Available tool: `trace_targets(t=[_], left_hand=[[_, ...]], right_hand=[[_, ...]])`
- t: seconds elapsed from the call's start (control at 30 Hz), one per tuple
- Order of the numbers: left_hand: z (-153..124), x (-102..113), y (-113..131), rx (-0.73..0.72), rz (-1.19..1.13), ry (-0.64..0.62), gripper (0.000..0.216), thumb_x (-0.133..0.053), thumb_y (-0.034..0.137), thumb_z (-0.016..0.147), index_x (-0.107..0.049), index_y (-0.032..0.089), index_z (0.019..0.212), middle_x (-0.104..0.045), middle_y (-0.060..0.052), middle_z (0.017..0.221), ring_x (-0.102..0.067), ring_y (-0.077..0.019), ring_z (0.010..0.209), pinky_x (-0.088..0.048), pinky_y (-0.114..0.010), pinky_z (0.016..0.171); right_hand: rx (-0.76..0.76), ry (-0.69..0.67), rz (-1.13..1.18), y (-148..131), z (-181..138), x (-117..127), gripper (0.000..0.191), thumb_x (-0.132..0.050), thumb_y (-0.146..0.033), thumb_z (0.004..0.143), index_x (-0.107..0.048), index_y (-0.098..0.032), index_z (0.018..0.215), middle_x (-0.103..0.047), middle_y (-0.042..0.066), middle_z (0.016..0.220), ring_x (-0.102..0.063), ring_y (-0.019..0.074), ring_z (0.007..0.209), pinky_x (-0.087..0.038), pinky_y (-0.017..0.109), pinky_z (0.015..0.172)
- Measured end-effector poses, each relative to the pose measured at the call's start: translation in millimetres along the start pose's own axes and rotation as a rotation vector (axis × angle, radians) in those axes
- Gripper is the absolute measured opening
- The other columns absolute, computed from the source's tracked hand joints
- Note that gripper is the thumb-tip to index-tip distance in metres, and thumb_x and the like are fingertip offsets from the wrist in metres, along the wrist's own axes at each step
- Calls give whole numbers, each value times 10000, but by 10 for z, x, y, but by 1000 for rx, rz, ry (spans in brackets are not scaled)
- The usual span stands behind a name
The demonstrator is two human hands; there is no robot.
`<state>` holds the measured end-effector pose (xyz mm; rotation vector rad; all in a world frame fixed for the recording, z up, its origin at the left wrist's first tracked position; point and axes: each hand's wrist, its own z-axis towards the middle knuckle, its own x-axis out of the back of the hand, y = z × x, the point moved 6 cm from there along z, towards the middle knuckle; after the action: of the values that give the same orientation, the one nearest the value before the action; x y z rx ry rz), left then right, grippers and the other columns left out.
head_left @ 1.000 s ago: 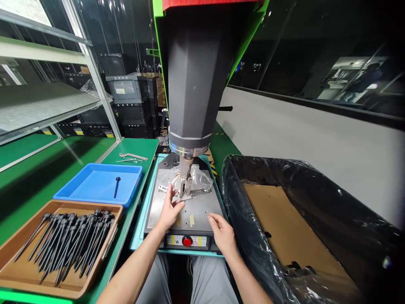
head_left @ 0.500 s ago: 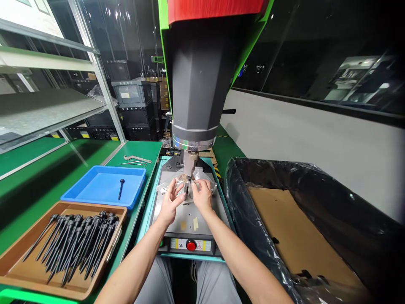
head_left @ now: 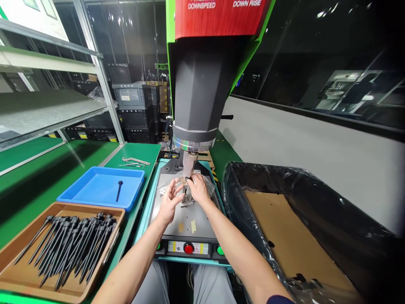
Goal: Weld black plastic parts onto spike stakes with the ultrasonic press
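The small dark piece (head_left: 187, 182) sits on the metal plate (head_left: 202, 213) right under the press head (head_left: 189, 162), so fingers could be crushed if that head dropped. It looks thin, black and mostly hidden. The right hand (head_left: 200, 191) pinches it. The left hand (head_left: 169, 203) curls half-open beside it, grip unclear.

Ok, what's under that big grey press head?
Its metal tip points down between the left hand and right hand, which meet on a small part over the grey base plate. Clear plastic lies beside them. The fingers cover most of the part.
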<state>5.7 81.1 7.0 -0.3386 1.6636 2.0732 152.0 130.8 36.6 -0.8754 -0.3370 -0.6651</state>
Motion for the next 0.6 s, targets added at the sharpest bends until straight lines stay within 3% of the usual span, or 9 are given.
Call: trace_targets(t=[0.1, 0.33, 0.43, 0.53, 0.6], left_hand=[[-28, 28, -24, -8, 5, 10, 712, -769, 265, 733, -468, 288, 1377, -308, -117, 1562, -449, -322, 1331, -444, -465, 1030], [-253, 161, -240, 51, 88, 37, 708, -766, 298, 734, -475, 284, 1379, -350, -115, 1541, -478, -313, 1307, -440, -459, 1036], [-387, 204, -317, 88, 96, 48, 823, -767, 286, 726, -374, 295, 1449, -419, -128, 1496, -509, -287, 1282, -413, -463, 1058], [-563, 134, -313, 121, 173, -26, 832, -730, 304, 768, -310, 289, 1485, -571, -128, 1354, -558, -260, 1226, -404, -470, 1059], [-694, 26, -252, 99, 292, -114, 696, -705, 326, 793, -426, 256, 1427, -615, -127, 1292, -551, -265, 1228, -418, -456, 1040]], right_hand=[[19, 2, 77, -103, -191, 141, 233, -483, -286, 893, -628, -198, 1052, -651, 120, 1086, -572, 278, 1068, -441, 453, 962], [-166, -103, 420, -102, -935, 394, 286, -500, -344, 945, -536, -239, 1208, -675, 83, 1165, -642, 225, 1061, -506, 394, 928], [-158, -68, 455, -145, -1041, 467, 291, -555, -351, 923, -547, -234, 1189, -683, 87, 1141, -653, 221, 1039, -525, 379, 907], [-171, -38, 450, -228, -1087, 514, 312, -637, -364, 870, -579, -223, 1142, -697, 85, 1080, -671, 222, 964, -552, 364, 844], [-162, -40, 482, -341, -1134, 531, 311, -658, -365, 855, -589, -220, 1121, -701, 80, 1058, -676, 217, 938, -556, 357, 830]])
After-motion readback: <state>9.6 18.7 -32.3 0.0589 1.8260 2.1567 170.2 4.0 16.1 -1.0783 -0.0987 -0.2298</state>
